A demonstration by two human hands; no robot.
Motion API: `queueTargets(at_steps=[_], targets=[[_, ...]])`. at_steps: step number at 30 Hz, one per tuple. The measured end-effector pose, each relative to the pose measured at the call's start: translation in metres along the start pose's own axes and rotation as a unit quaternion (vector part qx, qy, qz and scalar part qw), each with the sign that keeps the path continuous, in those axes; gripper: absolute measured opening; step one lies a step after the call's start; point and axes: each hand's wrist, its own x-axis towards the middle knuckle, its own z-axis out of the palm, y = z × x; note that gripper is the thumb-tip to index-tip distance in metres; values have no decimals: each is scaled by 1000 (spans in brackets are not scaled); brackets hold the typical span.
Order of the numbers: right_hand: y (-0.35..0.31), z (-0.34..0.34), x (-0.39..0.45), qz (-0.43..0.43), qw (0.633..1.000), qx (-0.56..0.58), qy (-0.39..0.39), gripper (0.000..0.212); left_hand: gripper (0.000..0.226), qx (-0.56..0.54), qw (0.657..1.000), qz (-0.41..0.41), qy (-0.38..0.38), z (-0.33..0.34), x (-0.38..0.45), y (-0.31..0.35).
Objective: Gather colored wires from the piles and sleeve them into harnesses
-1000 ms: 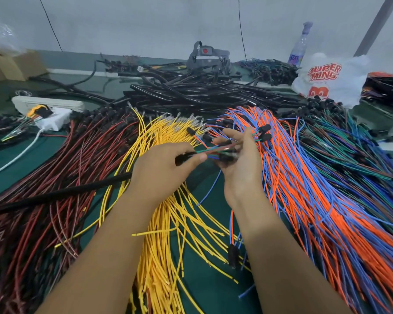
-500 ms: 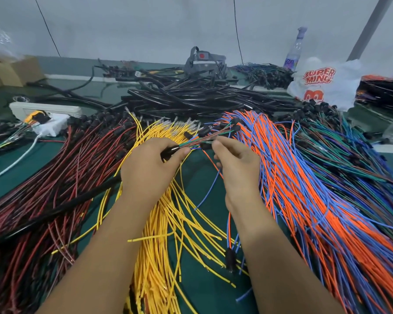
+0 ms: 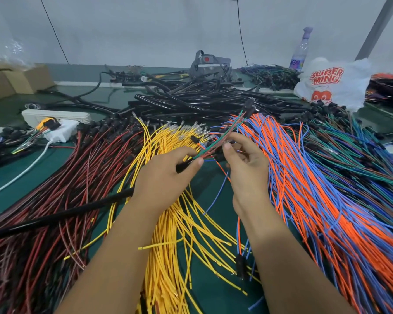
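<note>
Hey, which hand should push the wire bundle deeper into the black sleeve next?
Probably the right hand: its fingers already pinch the wire bundle just ahead of the sleeve mouth. The left hand grips the black sleeve and looks best kept steadying it.

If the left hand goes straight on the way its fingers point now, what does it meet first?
Probably the right hand: the left hand, gripping a black sleeve, points right and slightly away. Depth is unclear.

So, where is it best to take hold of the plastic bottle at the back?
Grip the bottle round its clear middle, coming from the left front. It stands upright against the wall, and the white bag covers its base and right side, so only that flank is free. The narrow cap would likely give a poorer hold.
</note>
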Motion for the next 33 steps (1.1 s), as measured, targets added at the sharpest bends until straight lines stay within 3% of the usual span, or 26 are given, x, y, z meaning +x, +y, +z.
queueTargets(at_steps=[5,12,18,25,28,33], targets=[[1,0,-1,-19,999,-48,-18,28,9,4,1000,30,7,0,2,2],[1,-1,-3,-16,999,-30,-24,23,15,-92,991,66,76,-3,3,9],[-5,2,-5,16,999,23,-23,20,18,-91,986,90,106,-5,1,12],[-7,3,-4,28,999,24,-33,24,13,-187,982,-21,31,-3,4,7],[-7,1,-4,49,998,27,-7,32,11,-159,986,-50,27,0,6,4],[4,1,-4,60,991,-43,109,24,12,-7,990,-80,114,-1,6,2]])
